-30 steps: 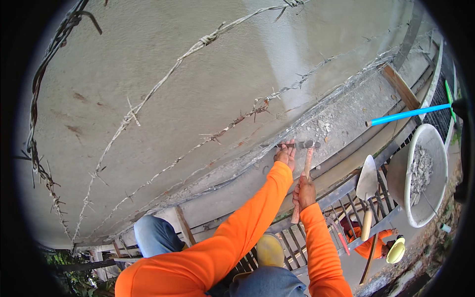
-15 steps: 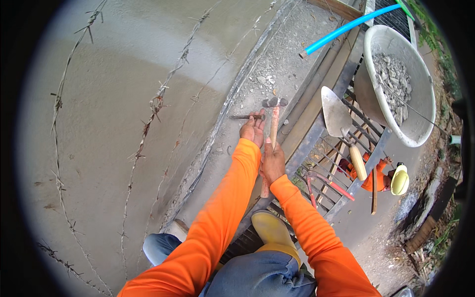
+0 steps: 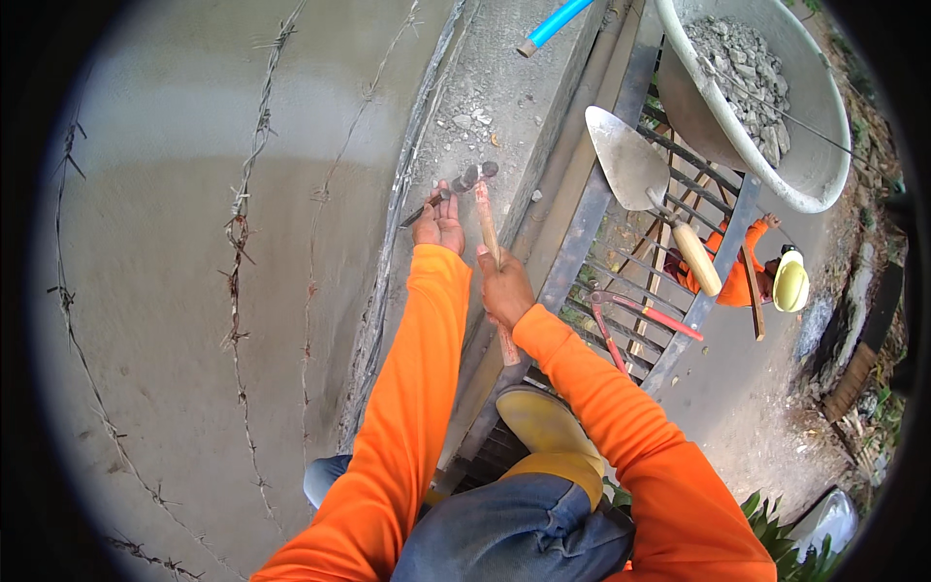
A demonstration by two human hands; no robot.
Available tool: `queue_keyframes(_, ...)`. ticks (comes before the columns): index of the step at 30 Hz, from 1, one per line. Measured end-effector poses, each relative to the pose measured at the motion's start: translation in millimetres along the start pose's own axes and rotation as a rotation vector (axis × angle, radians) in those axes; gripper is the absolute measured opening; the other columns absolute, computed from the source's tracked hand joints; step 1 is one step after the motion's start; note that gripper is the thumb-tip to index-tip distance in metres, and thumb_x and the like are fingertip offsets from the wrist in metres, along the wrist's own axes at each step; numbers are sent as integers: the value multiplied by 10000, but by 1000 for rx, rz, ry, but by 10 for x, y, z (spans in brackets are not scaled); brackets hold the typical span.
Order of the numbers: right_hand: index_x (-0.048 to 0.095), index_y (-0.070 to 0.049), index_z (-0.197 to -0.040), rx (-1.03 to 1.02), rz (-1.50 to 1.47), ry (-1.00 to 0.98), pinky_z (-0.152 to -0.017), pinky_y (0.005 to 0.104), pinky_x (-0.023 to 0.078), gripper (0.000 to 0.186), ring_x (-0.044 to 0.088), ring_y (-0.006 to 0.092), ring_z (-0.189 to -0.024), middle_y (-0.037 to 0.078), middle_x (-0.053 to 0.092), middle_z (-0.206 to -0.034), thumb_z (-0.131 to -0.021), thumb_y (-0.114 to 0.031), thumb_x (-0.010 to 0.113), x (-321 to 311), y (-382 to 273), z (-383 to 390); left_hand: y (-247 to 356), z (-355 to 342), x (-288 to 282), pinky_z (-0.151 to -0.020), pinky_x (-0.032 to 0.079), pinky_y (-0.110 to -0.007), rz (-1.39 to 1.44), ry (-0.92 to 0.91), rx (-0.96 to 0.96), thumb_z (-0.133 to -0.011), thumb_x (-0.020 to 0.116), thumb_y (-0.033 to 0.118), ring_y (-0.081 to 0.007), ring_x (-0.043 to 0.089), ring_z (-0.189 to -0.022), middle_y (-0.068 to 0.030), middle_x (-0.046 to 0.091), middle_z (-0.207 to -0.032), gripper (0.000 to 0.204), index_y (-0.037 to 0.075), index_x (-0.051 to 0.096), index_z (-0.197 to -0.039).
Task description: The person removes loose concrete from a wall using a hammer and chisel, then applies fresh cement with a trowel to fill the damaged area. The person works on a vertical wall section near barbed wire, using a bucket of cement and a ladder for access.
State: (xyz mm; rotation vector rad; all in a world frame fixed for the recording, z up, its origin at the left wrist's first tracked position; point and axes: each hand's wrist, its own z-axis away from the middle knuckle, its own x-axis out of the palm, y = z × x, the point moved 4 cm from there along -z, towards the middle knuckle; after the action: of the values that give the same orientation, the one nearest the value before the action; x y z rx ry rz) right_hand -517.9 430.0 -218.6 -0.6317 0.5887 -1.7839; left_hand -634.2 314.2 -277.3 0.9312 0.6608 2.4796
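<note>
A dark steel chisel (image 3: 423, 210) is gripped in my left hand (image 3: 442, 229), its tip angled toward the rough edge where the concrete ledge (image 3: 512, 107) meets the wall. My right hand (image 3: 508, 289) is wrapped round the wooden handle of a hammer (image 3: 488, 221). The hammer's dark head is at the chisel's back end; whether they touch I cannot tell. Broken concrete chips (image 3: 472, 122) lie on the ledge just beyond both hands.
Barbed wire (image 3: 238, 228) runs along the wall at left. On metal bars at right lie a trowel (image 3: 630, 160), a red-handled cutter (image 3: 621, 303) and a tub (image 3: 824, 126) of rubble. A blue pipe (image 3: 558, 21) lies ahead. Below, a person (image 3: 752, 262) wears a yellow helmet.
My view has shifted, so the scene sits further left and up. The chisel has gone from lying nearly level to slanting, and the hammer head has come to its back end.
</note>
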Motion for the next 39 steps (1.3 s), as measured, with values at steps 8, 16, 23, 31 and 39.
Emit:
queue_keyframes(8, 442, -102, -998, -189, -343, 42, -344, 276, 332, 329, 394, 89, -390, -26, 404, -583, -1075, -423, 441, -207, -285, -16, -279, 16, 640, -1132, 454, -479, -190, -326, -94, -1088, 341, 130, -327, 589, -1236, -185, 624, -1166, 255, -24, 542, -1062)
queue_keyframes(16, 488, -69, -1012, -289, -121, 159, -453, 327, 379, 336, 469, 148, -497, 40, 480, -642, -1071, -397, 448, -223, -143, 149, -391, 69, 402, -1087, 500, -462, -287, -169, -144, -1087, 397, 156, -317, 621, -1184, -145, 611, -1149, 214, -15, 526, -1089)
queue_keyframes(23, 566, 37, -1054, -266, -183, 231, -674, 441, 472, 380, 630, 339, -725, 216, 624, -782, -1055, -335, 492, -116, -245, 93, -352, -40, 452, -1104, 491, -452, -174, -117, -120, -1101, 355, 172, -331, 619, -1196, -170, 614, -1200, 289, -55, 527, -1149)
queue_keyframes(31, 542, 7, -963, -264, 28, 137, -645, 407, 461, 326, 566, 223, -658, 97, 552, -707, -1053, -305, 503, -240, -633, -184, -343, -207, 923, -1128, 476, -409, 84, -106, -94, -1111, 265, 182, -327, 568, -1283, -263, 564, -1344, 360, -79, 482, -1231)
queue_keyframes(39, 456, -101, -1009, -293, 4, 73, -351, 296, 342, 260, 416, 107, -414, -12, 431, -613, -1057, -355, 493, -327, -784, -329, -227, -282, 1036, -1125, 451, -427, 46, -106, -44, -1111, 261, 203, -319, 555, -1305, -235, 570, -1353, 373, -71, 430, -1299)
